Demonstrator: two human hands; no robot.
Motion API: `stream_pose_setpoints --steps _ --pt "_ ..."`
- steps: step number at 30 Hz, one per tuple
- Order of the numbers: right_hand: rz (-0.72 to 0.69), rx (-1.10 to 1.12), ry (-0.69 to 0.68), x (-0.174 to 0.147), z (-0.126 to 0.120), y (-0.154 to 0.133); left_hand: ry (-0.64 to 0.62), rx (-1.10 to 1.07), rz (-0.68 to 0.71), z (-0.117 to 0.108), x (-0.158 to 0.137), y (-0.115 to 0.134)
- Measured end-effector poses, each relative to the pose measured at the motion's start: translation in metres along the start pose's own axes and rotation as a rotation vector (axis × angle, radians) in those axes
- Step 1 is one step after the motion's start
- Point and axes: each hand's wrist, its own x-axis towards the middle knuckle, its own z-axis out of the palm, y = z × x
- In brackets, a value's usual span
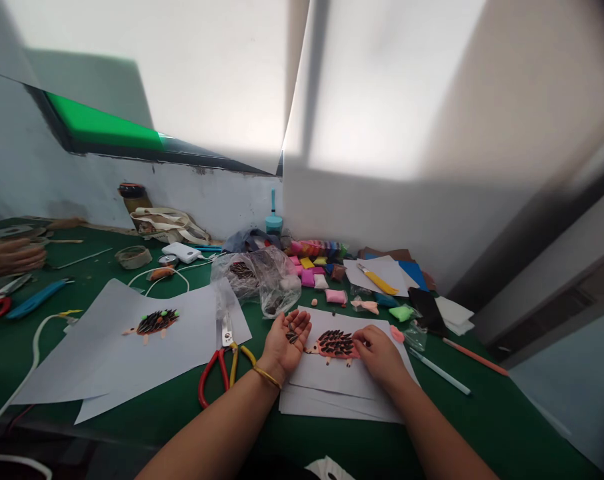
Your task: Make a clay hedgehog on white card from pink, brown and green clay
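Observation:
On a stack of white paper (332, 399) lies a flat pink clay hedgehog (338, 345), its back covered with dark sunflower seeds. My left hand (281, 341) is turned palm up beside its head and carries several striped sunflower seeds (293, 334) in the cupped palm. At the hedgehog's rear end, my right hand (379, 350) has its fingertips pinched on a dark seed, close to or touching the body. A second clay hedgehog (157, 323) with green dots rests on other paper to the left.
Red-and-yellow-handled scissors (226, 360) lie just left of my left forearm. Behind are a plastic bag of seeds (252, 273), coloured clay packets (307, 277) and a yellow utility knife (379, 280). A pale blue pen (441, 372) lies right. Another person's hand (15, 259) is at far left.

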Motion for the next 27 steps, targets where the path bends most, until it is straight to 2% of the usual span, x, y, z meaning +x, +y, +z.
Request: stream_pose_setpoints --steps 15,27 --pt "-0.065 -0.129 -0.032 0.0004 -0.0024 -0.0054 0.009 0.008 0.0 0.0014 -0.0009 -0.0004" --pt "-0.03 0.013 0.013 -0.0004 -0.0042 0.0009 -0.009 0.002 -0.004 -0.0025 0.0035 0.0"
